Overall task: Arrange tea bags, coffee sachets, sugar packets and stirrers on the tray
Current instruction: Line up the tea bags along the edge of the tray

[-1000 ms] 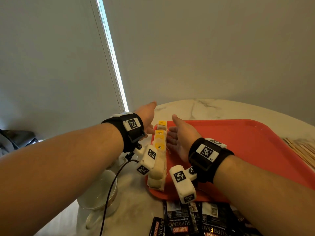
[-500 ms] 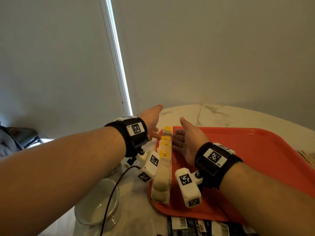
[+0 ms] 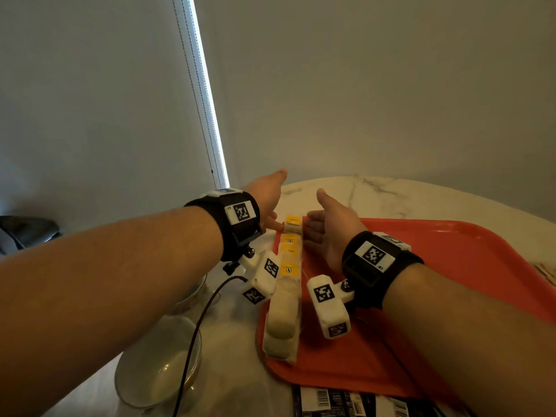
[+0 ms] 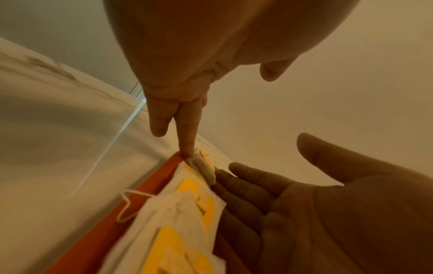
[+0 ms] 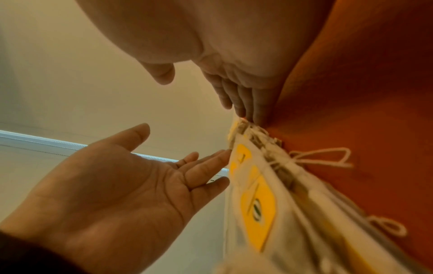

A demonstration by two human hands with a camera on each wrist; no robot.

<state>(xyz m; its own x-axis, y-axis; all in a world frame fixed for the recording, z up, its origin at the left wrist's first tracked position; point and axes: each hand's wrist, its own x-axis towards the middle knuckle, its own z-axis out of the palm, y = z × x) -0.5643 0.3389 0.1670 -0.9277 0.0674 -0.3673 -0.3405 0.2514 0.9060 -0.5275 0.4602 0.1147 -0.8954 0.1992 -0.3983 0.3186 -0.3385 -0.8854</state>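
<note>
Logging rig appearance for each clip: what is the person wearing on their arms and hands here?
Both forearms are bare, no sleeves or gloves. Each wrist carries a wide black strap topped by a white plate with a black-and-white square marker. A white blocky camera housing with similar markers hangs below the left hand and right hand. A thin black cable runs from the left unit.

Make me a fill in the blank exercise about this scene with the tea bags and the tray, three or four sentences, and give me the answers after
1. The row of tea bags lies along the ____ edge of the tray.
2. The tray is ____ in colour.
3. The left hand and right hand flank the row with fingers ____, gripping nothing.
4. The tags on the tea bags are ____.

Missing words: left; red-orange; straight; yellow
</note>
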